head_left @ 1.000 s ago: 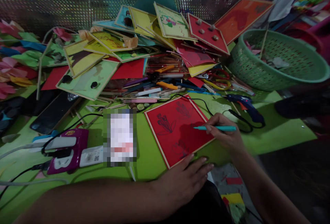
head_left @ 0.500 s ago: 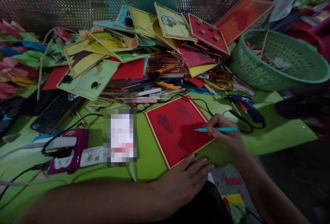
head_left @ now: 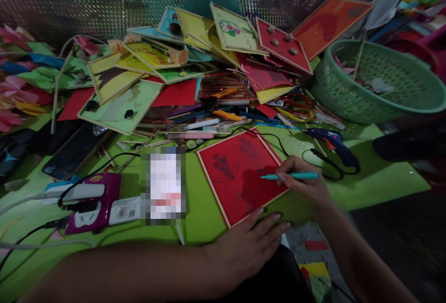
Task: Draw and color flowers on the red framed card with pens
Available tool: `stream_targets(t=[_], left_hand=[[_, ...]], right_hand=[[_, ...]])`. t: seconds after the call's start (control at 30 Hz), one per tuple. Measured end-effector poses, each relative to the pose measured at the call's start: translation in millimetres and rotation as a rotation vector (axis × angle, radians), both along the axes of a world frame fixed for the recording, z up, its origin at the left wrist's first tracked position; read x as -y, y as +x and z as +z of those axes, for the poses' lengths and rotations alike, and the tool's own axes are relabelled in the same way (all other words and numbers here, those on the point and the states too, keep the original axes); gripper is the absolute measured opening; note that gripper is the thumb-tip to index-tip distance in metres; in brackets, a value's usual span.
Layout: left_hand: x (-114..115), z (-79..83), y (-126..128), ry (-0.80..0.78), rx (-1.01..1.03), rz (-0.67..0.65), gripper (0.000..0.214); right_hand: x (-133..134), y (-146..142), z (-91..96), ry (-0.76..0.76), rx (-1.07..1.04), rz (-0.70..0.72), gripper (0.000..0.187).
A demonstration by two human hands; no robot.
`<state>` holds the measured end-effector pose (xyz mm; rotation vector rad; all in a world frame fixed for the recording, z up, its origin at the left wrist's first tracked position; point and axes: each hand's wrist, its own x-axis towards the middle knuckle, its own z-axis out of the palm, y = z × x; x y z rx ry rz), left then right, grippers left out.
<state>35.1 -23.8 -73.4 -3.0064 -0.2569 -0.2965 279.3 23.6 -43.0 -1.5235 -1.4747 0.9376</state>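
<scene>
R hand (head_left: pixel 308 189): R of frame ctr, thumb + fingertips pinched firmly round a turq. pen (head_left: pixel 304 175), no slack seen.
Pen tip: pointed L, over the red panel (head_left: pixel 240 180); whether it touched the surface, can't tell.
L hand (head_left: pixel 247 245): bottom ctr, palm down, fingers stretched out w/ small gaps, nearest fingertip at panel's lower edge; no object seen in it, underside hidden.
Panel: just R of frame ctr, lay flat on the green table (head_left: pixel 376 187); pale strips ran along its edges.
Sketches: dark flower drawings (head_left: pixel 225 167) sat in panel's upper L, upper R + lower part; a shadow fell across the mid.
Glue gun (head_left: pixel 343 147): R of panel, blue w/ orange trigger, nozzle pointed L.
Power strip (head_left: pixel 111 187): lower L, purple, w/ plugs in it; white adapter (head_left: pixel 125 211) stuck out on its R. Pixelated patch next to that was unreadable.
Pens (head_left: pixel 202 124): mid-frame, loose heap above panel, mixed w/ sticks; scissors (head_left: pixel 302 118) at R end.
Framed cards (head_left: pixel 233 38): upper ctr, piled untidily, var. colours; some bore stones.
Basket (head_left: pixel 351 98): upper R, green, perforated, held scraps + thin stick.
Paper flowers (head_left: pixel 21 87): upper L edge, pink, green, blue.
</scene>
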Motion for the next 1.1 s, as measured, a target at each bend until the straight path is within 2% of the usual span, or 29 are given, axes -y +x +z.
stream_targets(t=[0.17, 0.33, 0.47, 0.9, 1.1], left_hand=[[2.4, -4.6, 2.1, -0.017, 0.008, -0.013, 0.045], [1.4, -2.3, 1.6, -0.024, -0.053, -0.03, 0.047], [1.4, -2.0, 0.0, -0.026, -0.015, -0.018, 0.047], [0.3, 0.1, 0.4, -0.012, -0.028, -0.019, 0.048], [2.3, -7.3, 0.8, -0.001, 0.005, -0.019, 0.047]], right_hand=[[-0.2, -1.0, -0.1, -0.023, 0.024, -0.012, 0.034], [-1.0, -1.8, -0.4, -0.013, 0.012, -0.041, 0.034], [-0.8, -1.7, -0.3, -0.003, 0.019, -0.057, 0.035], [-0.2, 0.4, -0.8, -0.028, 0.015, 0.015, 0.032], [-1.4, -3.4, 0.1, -0.043, -0.005, 0.027, 0.031]])
